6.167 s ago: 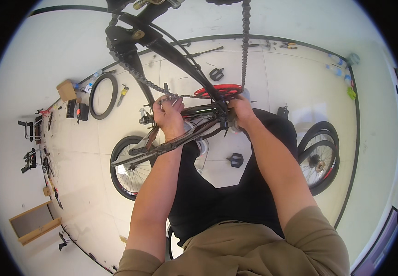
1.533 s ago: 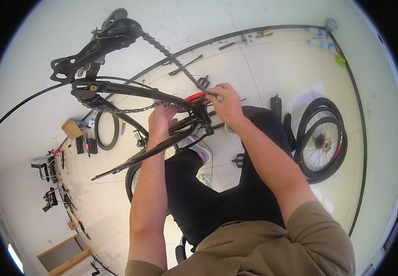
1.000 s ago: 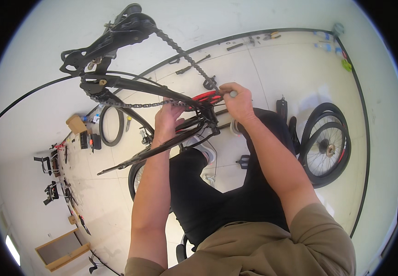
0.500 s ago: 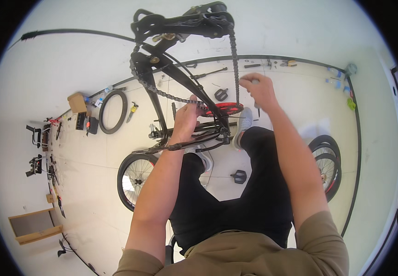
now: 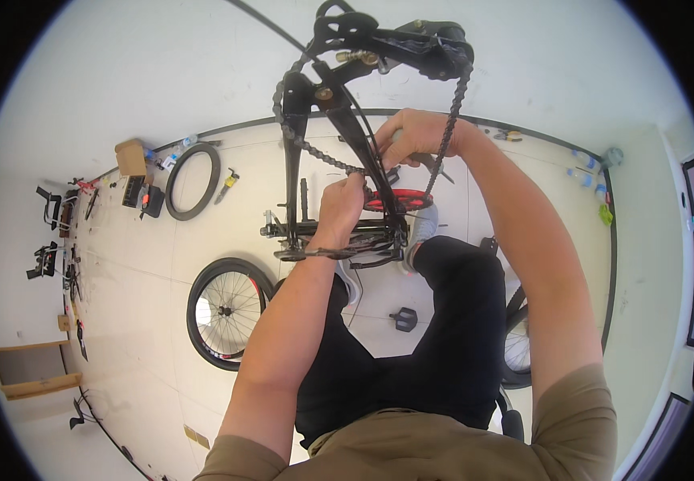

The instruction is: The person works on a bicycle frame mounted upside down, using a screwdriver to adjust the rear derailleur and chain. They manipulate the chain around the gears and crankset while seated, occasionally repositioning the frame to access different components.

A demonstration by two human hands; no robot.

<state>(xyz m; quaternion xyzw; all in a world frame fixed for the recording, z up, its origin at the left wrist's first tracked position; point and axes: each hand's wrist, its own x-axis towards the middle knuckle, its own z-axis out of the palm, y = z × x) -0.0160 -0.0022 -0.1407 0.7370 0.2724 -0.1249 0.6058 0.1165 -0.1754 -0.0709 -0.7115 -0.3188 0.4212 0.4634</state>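
the black bicycle frame [image 5: 294,160] surrounds the grip, its red chainring [image 5: 412,199] just right of and below it. the left hand [image 5: 340,207] appears to pinch the chain [image 5: 323,155]; the right hand [image 5: 415,132], above and right, is curled, its hold unclear. loosened fingers could let the slack chain drop.

The right bare hand [image 5: 420,132] is partly hiding a slender grey object [image 5: 431,163]. A black metal frame tube [image 5: 356,132] is covering part of the round red chainring [image 5: 416,197]. A thin black cable [image 5: 271,26] is running past the top edge. The bare right forearm [image 5: 523,208] is masking much of a spoked, black-tyred wheel [image 5: 517,351]. Small dark items [image 5: 73,276] along the white left wall [image 5: 10,192] are looking unidentifiably tiny.
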